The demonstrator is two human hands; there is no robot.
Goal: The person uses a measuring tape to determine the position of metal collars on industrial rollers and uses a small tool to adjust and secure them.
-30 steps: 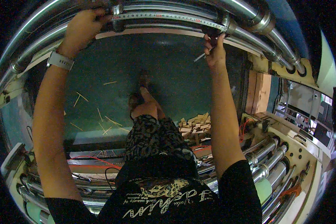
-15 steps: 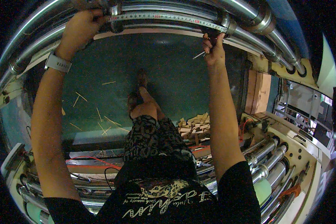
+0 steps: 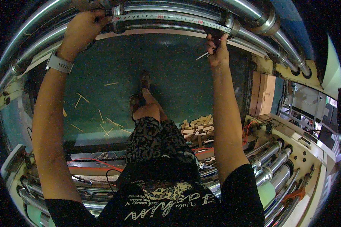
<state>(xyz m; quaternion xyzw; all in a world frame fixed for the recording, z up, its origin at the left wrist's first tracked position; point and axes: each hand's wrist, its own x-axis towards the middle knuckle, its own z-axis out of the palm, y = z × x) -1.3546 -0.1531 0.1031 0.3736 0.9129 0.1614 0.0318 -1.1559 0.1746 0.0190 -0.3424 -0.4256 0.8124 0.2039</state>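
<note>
A white measuring tape [image 3: 178, 18] with black and red marks is stretched along the shiny metal rollers at the top of the view. My left hand [image 3: 81, 32], with a grey-white watch [image 3: 59, 63] on its wrist, is closed at the tape's left end; whether the case is in that hand is hidden in shadow. At the right end, beside a metal collar [image 3: 232, 24] on a roller, my right hand [image 3: 219, 53] pinches the tape between thumb and fingers. A thin pale stick [image 3: 202, 56] also sticks out from the right hand's fingers.
Chrome rollers [image 3: 287, 49] with collars run across the front of the machine. More rollers [image 3: 267, 172] lie behind me. A pile of small wooden pieces [image 3: 197, 126] rests near my legs, and thin strips [image 3: 101, 116] are scattered on the green floor [image 3: 170, 75]. Orange cable [image 3: 98, 161] crosses behind me.
Both hands stay almost where they were. The tape's marks beside my left fingers sit slightly further right.
</note>
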